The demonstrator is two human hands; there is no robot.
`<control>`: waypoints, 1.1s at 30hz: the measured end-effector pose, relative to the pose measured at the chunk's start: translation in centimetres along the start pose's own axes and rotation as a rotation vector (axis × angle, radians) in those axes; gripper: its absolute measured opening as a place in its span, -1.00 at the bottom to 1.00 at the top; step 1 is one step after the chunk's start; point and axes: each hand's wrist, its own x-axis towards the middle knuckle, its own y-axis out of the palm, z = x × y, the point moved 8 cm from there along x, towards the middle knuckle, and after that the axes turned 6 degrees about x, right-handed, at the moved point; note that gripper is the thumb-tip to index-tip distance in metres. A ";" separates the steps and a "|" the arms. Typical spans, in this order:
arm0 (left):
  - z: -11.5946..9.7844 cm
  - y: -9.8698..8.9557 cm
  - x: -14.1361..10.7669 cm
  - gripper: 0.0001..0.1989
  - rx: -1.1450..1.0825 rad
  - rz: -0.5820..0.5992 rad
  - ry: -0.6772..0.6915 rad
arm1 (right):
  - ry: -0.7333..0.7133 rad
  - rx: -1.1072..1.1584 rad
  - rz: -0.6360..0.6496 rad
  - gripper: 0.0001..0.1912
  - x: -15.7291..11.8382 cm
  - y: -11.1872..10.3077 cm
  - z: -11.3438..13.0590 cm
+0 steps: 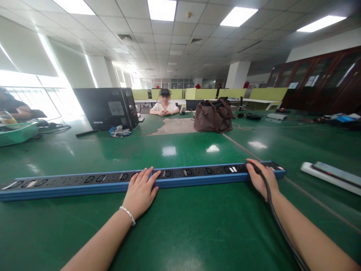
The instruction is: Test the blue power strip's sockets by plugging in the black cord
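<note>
A long blue power strip with a black face and rows of sockets lies across the green table. My left hand, with a silver bracelet at its wrist, rests on the strip's middle, fingers stretched out over the sockets and nothing held. Near the strip's right end, my right hand is closed around the plug end of a black power cord. The plug is at the socket face; how deep it sits cannot be seen. From there the cord runs over my wrist toward the lower right.
A white bar-shaped object lies right of the strip. Farther back are a brown bag, a black computer case, gloves and a green basket. A person sits across the table, another person at far left.
</note>
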 end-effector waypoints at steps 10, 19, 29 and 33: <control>0.0 -0.2 0.0 -0.53 -0.004 -0.025 -0.003 | -0.007 -0.068 0.071 -0.58 0.2 0.1 0.3; 0.0 -0.2 0.0 -0.52 -0.005 -0.016 -0.007 | 0.020 -0.097 0.066 -0.51 0.0 0.4 0.0; 0.0 -0.4 0.0 -0.51 -0.042 -0.026 -0.016 | 0.018 -0.048 -0.027 -0.59 -0.1 -0.1 0.6; 0.0 -0.3 0.0 -0.52 -0.026 -0.023 -0.017 | 0.009 -0.029 -0.017 -0.58 -0.2 0.1 0.6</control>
